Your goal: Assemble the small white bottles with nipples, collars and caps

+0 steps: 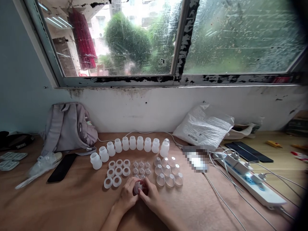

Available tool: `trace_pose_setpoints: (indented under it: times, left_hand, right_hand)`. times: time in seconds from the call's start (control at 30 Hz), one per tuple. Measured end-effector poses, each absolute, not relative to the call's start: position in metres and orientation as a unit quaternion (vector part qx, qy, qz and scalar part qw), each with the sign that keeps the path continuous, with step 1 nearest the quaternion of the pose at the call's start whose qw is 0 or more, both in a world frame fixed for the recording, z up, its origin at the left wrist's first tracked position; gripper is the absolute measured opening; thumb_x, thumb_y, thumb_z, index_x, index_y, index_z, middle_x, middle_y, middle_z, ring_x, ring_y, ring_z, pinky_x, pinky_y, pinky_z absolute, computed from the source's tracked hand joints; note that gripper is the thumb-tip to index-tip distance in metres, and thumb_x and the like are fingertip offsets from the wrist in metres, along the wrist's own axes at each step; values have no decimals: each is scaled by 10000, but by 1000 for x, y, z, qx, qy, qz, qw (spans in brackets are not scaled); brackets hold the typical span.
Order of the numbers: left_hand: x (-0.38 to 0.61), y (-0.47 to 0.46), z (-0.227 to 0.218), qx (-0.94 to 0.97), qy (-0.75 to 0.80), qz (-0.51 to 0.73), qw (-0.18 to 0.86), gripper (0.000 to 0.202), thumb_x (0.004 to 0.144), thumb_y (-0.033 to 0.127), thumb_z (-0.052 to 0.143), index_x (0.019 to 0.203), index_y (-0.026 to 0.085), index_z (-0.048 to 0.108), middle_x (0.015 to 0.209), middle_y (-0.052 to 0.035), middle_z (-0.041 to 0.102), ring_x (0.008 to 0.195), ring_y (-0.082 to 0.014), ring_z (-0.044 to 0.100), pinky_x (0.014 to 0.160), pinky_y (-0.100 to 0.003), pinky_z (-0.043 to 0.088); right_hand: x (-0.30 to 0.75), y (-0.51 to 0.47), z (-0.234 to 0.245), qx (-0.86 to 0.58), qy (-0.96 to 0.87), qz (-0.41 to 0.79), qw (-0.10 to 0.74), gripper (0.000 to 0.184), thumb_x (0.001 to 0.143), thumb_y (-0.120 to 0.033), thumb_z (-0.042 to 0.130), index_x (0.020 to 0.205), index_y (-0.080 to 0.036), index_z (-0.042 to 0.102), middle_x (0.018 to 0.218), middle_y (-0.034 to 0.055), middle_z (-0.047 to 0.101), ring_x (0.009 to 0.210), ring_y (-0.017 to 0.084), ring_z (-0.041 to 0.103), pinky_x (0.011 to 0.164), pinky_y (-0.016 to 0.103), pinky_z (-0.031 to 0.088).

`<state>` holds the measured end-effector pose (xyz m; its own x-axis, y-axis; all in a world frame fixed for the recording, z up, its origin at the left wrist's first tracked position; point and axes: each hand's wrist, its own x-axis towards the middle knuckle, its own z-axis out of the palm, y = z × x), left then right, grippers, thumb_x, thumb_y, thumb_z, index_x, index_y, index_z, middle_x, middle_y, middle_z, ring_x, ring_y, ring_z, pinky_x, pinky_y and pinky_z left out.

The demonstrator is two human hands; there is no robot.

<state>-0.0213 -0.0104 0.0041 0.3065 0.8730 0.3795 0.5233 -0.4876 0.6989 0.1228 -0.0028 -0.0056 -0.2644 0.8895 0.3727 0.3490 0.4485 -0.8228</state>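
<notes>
My left hand [129,193] and my right hand [150,193] meet low in the middle, fingers closed together on a small translucent bottle nipple [137,188]. Fingers cover much of it, and a collar ring around it cannot be made out clearly. Just beyond my fingertips several clear nipples [141,165] stand in rows. To their left lie several white collar rings [118,171]. On the right, several clear dome caps [166,170] are grouped. Behind everything, white baby bottles [132,143] without tops curve in a row, with one capped bottle [165,148] at the right end.
A black phone [62,168], a plastic bag [44,165] and a grey backpack [69,128] occupy the left. On the right are a white power strip [252,183] with cables, a silver pouch [204,125] and dark phones [249,151]. A window wall [144,106] bounds the table's back.
</notes>
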Motion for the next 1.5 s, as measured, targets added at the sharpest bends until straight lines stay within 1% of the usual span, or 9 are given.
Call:
trace_pose_setpoints:
  times: [0.13, 0.27, 0.47, 0.57, 0.77, 0.93, 1.03, 1.27, 1.5]
  left_hand:
    - [-21, -11, 3, 781, 453, 371, 220, 381, 709, 107, 459, 1076, 208, 478, 1004, -62, 555, 944, -192, 510, 842, -354, 432]
    - [-21, -10, -1, 774, 459, 375, 224, 346, 721, 130, 457, 1055, 212, 495, 992, -62, 567, 932, -194, 521, 832, -350, 438]
    - [-21, -7, -8, 761, 467, 385, 232, 356, 701, 132, 479, 1047, 216, 501, 985, -62, 578, 931, -198, 530, 841, -356, 438]
    - [-21, -5, -11, 758, 469, 395, 225, 355, 694, 127, 483, 1037, 219, 505, 972, -55, 584, 920, -192, 537, 825, -339, 448]
    - [-21, -5, -14, 763, 474, 377, 226, 334, 714, 123, 470, 1034, 216, 489, 979, -65, 577, 923, -194, 532, 824, -344, 447]
    - [-21, -6, -13, 770, 475, 373, 205, 308, 741, 139, 459, 1039, 216, 480, 970, -61, 575, 920, -186, 533, 815, -334, 453]
    - [-21, -5, -13, 774, 472, 375, 192, 296, 737, 147, 475, 1024, 218, 486, 946, -51, 579, 896, -177, 541, 797, -315, 462]
    - [-18, -6, -9, 774, 471, 375, 195, 345, 681, 166, 551, 1018, 214, 492, 925, -44, 582, 862, -177, 545, 770, -307, 470]
    - [-16, -10, -4, 783, 477, 360, 175, 365, 640, 202, 589, 996, 205, 505, 894, -45, 598, 820, -181, 561, 735, -302, 483]
  right_hand:
    - [123, -2, -4, -428, -727, 311, 437, 118, 667, -112, 485, 752, -187, 455, 656, -30, 508, 568, 96, 470, 532, 194, 384]
    - [122, -2, -7, -435, -729, 305, 432, 132, 670, -113, 483, 779, -187, 476, 670, -24, 522, 573, 99, 477, 532, 193, 390]
    - [124, 0, -10, -419, -748, 295, 422, 143, 714, -145, 490, 852, -183, 484, 774, 13, 569, 689, 130, 529, 638, 227, 419]
    - [125, 1, -8, -414, -755, 300, 411, 151, 714, -154, 498, 862, -183, 485, 781, 18, 569, 708, 137, 531, 655, 233, 416]
    - [125, 4, -6, -424, -747, 327, 395, 99, 701, -143, 484, 788, -185, 462, 683, -12, 529, 594, 108, 473, 556, 200, 382]
    - [124, 5, -4, -423, -737, 355, 390, 107, 675, -113, 463, 751, -182, 431, 655, -25, 493, 567, 93, 433, 526, 187, 351]
    - [123, 6, -7, -421, -737, 351, 396, 117, 663, -99, 452, 742, -182, 430, 648, -30, 479, 567, 91, 419, 529, 187, 341]
    - [123, 6, -17, -422, -741, 326, 407, 189, 608, -42, 404, 728, -187, 412, 638, -38, 452, 566, 91, 400, 540, 187, 326]
    - [126, 0, -10, -411, -757, 297, 413, 239, 561, -42, 383, 743, -192, 424, 700, -8, 474, 644, 128, 451, 619, 213, 368]
